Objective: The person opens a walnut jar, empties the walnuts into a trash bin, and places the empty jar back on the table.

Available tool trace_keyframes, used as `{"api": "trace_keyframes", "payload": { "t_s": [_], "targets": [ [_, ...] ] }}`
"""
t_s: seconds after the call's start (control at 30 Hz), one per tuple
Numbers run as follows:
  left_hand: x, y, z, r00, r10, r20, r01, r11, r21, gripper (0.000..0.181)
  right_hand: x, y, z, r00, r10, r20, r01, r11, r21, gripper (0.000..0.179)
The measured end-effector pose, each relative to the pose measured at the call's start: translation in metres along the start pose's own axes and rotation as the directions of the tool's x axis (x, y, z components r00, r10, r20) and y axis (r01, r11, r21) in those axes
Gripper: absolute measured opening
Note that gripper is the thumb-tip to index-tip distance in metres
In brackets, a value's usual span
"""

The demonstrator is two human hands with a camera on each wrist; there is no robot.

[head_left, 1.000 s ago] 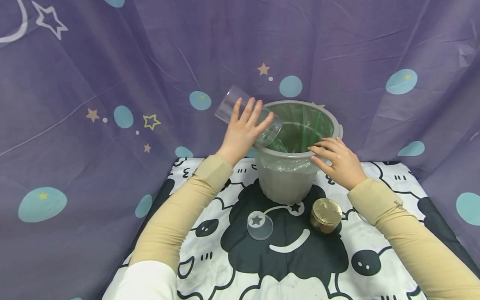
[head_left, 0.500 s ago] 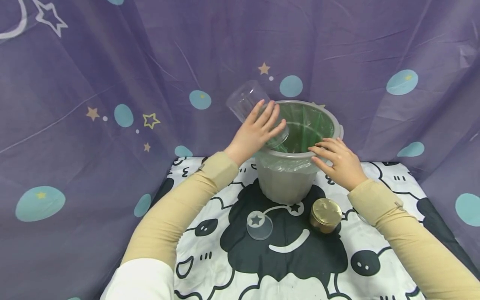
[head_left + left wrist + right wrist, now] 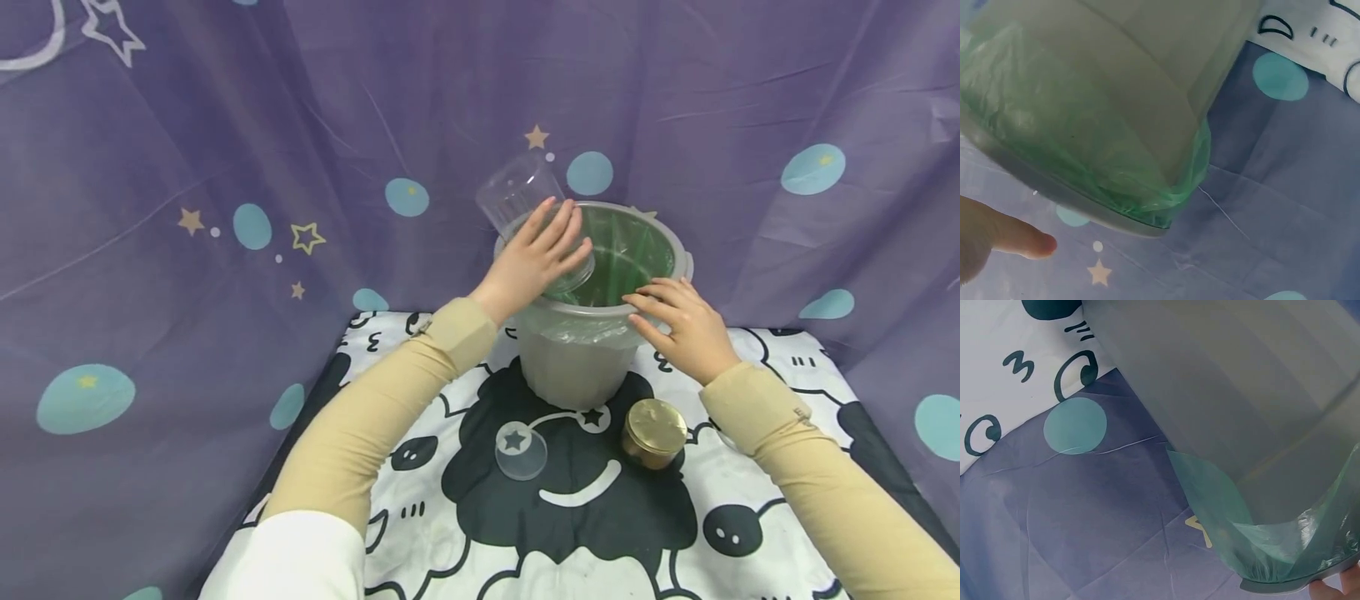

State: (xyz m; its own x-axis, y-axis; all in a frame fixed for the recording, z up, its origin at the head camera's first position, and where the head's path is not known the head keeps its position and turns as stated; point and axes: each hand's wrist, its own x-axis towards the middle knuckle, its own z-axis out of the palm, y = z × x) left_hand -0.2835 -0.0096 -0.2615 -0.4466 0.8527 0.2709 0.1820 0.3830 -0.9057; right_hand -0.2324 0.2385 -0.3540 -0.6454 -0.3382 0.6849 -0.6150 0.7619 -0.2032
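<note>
My left hand [image 3: 536, 258] grips a clear plastic jar [image 3: 517, 187], tilted with its lower right end over the opening of a grey trash can [image 3: 577, 367]. The jar's lower part is partly behind the fingers. A thin green bag [image 3: 1085, 137] lines the can and folds over its rim. At the right side of the rim, my right hand [image 3: 686, 325] holds on, thumb outside and fingers over the top. In the right wrist view its fingertips [image 3: 1325, 590] show right at the rim.
A clear round lid [image 3: 521, 457] lies on the black-and-white cartoon cloth [image 3: 420, 542] in front of the can. To its right stands a gold-lidded jar [image 3: 654, 433]. A purple curtain [image 3: 315, 100] hangs close behind the can.
My left hand has moved to the right with the clear jar, bringing it farther over the trash can and tilting it more steeply. The right hand keeps its place at the rim.
</note>
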Motion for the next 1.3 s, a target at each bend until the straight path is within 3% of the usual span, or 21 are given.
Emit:
{"api": "trace_keyframes", "payload": {
  "t_s": [0.13, 0.27, 0.53, 0.7, 0.83, 1.17, 1.3],
  "targets": [
    [0.002, 0.002, 0.003, 1.0, 0.018, -0.015, -0.018, 1.0, 0.003, 0.056, 0.002, 0.006, 0.001, 1.0, -0.008, 0.002, 0.008, 1.0, 0.003, 0.031],
    [0.005, 0.0, 0.007, 0.999, -0.013, -0.037, 0.012, 1.0, -0.028, 0.057, 0.006, 0.013, 0.001, 1.0, -0.019, 0.0, 0.019, 1.0, 0.009, 0.031],
    [0.003, 0.0, 0.013, 0.992, 0.046, -0.118, -0.052, 0.997, -0.053, 0.062, 0.007, 0.014, 0.001, 1.0, -0.027, -0.001, 0.027, 1.0, 0.013, 0.031],
    [0.001, -0.003, 0.016, 0.989, -0.066, -0.129, 0.052, 0.993, -0.108, 0.063, 0.006, 0.015, 0.001, 1.0, -0.021, 0.002, 0.021, 1.0, 0.01, 0.031],
    [-0.002, -0.006, 0.018, 0.98, -0.172, -0.095, 0.151, 0.968, -0.199, 0.061, 0.006, 0.014, 0.001, 1.0, -0.016, -0.001, 0.016, 1.0, 0.009, 0.031],
    [-0.021, -0.004, 0.027, 0.957, -0.287, -0.047, 0.256, 0.907, -0.335, 0.061, 0.004, 0.007, 0.001, 1.0, -0.004, -0.004, 0.004, 1.0, 0.013, 0.031],
    [-0.028, -0.004, 0.027, 0.941, -0.337, 0.025, 0.313, 0.842, -0.44, 0.069, 0.003, 0.004, 0.001, 1.0, 0.0, -0.005, 0.0, 1.0, 0.009, 0.03]
  ]
}}
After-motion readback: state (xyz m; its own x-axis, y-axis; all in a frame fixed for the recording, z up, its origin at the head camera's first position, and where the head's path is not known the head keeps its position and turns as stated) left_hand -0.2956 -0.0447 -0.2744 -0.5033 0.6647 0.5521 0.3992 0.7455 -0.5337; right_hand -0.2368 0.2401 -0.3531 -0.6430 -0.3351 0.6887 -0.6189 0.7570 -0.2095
